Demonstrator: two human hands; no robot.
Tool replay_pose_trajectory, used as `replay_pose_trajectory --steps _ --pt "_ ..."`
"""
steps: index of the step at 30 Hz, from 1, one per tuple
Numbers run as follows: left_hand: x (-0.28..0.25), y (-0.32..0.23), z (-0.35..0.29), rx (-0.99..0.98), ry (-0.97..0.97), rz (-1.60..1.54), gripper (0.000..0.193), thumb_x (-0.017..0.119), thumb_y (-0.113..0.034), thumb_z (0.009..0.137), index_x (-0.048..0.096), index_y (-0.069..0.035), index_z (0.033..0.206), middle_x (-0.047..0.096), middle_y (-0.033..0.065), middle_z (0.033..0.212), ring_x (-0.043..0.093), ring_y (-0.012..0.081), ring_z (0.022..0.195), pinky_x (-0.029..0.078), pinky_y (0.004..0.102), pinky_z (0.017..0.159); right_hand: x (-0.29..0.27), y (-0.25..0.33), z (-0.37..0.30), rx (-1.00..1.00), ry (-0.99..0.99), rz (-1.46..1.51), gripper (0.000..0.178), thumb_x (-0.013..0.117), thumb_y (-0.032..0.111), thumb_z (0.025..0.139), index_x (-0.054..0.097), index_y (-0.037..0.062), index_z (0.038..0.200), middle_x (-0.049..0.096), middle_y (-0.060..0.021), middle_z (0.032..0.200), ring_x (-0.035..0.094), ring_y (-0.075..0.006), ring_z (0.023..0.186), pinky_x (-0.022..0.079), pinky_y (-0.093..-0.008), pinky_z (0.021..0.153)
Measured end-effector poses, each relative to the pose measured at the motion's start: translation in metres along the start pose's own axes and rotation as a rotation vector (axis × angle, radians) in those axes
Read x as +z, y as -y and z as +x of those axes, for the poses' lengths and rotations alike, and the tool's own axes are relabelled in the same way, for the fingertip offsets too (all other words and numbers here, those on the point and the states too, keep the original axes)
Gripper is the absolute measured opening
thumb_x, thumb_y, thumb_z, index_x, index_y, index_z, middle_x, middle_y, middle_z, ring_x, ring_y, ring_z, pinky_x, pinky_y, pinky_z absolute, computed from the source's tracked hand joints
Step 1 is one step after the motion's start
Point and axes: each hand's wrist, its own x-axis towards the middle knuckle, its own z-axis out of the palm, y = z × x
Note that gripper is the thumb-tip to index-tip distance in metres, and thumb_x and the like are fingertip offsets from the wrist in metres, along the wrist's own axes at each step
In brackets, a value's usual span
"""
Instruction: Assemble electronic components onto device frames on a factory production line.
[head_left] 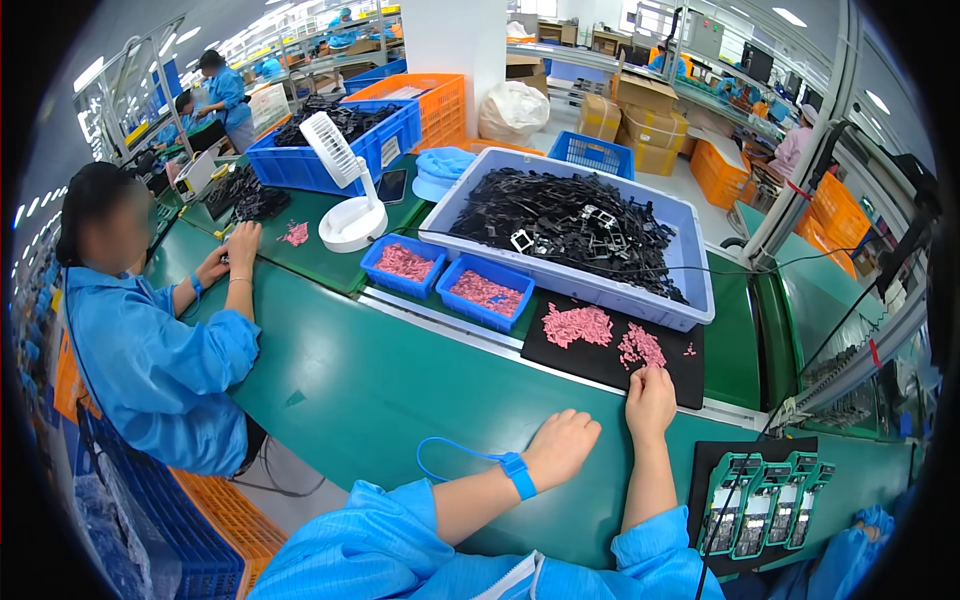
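My left hand [563, 447] is closed, its fingers curled down over the green work surface [400, 385]; whatever may be inside is hidden. A blue wrist strap [518, 475] with a thin cord circles that wrist. Farther right, my right hand [651, 402] has its fingertips pinched together at the near edge of a small heap of pink pieces [641, 346] on a black mat [560, 362]. Anything between those fingertips is too small to make out. A larger heap of pink pieces [577, 326] lies left of it on the same mat.
Behind the mat stands a large grey-blue bin [600, 292] of black plastic parts. Two blue trays [405, 262] of pink pieces and a white fan [352, 222] are left of it. Green-framed devices [765, 505] lie at right. A co-worker [150, 330] sits at left.
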Motion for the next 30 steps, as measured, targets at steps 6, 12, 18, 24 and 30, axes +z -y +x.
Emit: replay_pose_trajectory --steps 6,12,18,24,30 --pt "-0.005 0.001 0.002 -0.008 0.028 0.005 0.006 0.061 -0.009 0.078 0.057 -0.008 0.082 0.057 0.0095 0.084 0.055 0.0294 0.083 0.045 0.0411 0.073 0.002 0.001 0.001 0.0 0.012 0.001 0.006 0.063 0.01 0.079 0.057 0.0083 0.077 0.057 -0.0101 0.08 0.058 -0.0324 0.078 0.046 -0.0433 0.067" --pt "-0.007 -0.002 0.0 -0.007 0.023 -0.03 0.005 0.061 -0.009 0.078 0.057 -0.008 0.08 0.056 0.0097 0.08 0.055 0.0304 0.08 0.045 0.0416 0.071 0.002 -0.001 0.002 -0.015 -0.007 0.002 0.007 0.063 0.01 0.079 0.057 0.008 0.077 0.056 -0.0105 0.079 0.057 -0.0324 0.079 0.046 -0.0435 0.069" --pt "-0.008 -0.001 0.001 0.025 0.004 -0.05 0.004 0.061 -0.008 0.077 0.057 -0.008 0.079 0.055 0.01 0.078 0.054 0.0309 0.078 0.045 0.0421 0.07 -0.001 0.001 -0.002 0.022 0.02 0.001 0.007 0.064 0.01 0.079 0.058 0.0076 0.078 0.058 -0.0105 0.081 0.058 -0.032 0.08 0.046 -0.0426 0.069" --pt "-0.008 -0.001 0.002 0.015 0.002 -0.043 0.003 0.061 -0.008 0.077 0.058 -0.007 0.077 0.056 0.0101 0.077 0.054 0.0306 0.078 0.045 0.0418 0.07 0.001 0.001 -0.002 0.018 -0.001 -0.008 0.007 0.064 0.01 0.079 0.058 0.0072 0.078 0.058 -0.0103 0.081 0.058 -0.0319 0.08 0.047 -0.0424 0.069" --pt "-0.01 -0.002 0.006 0.014 0.01 -0.053 0.003 0.061 -0.007 0.076 0.058 -0.007 0.076 0.056 0.0099 0.078 0.054 0.0303 0.078 0.045 0.0409 0.07 0.002 -0.003 0.001 -0.007 -0.004 0.001 0.006 0.063 0.01 0.079 0.058 0.0072 0.079 0.058 -0.0107 0.082 0.058 -0.0324 0.081 0.047 -0.0431 0.069"
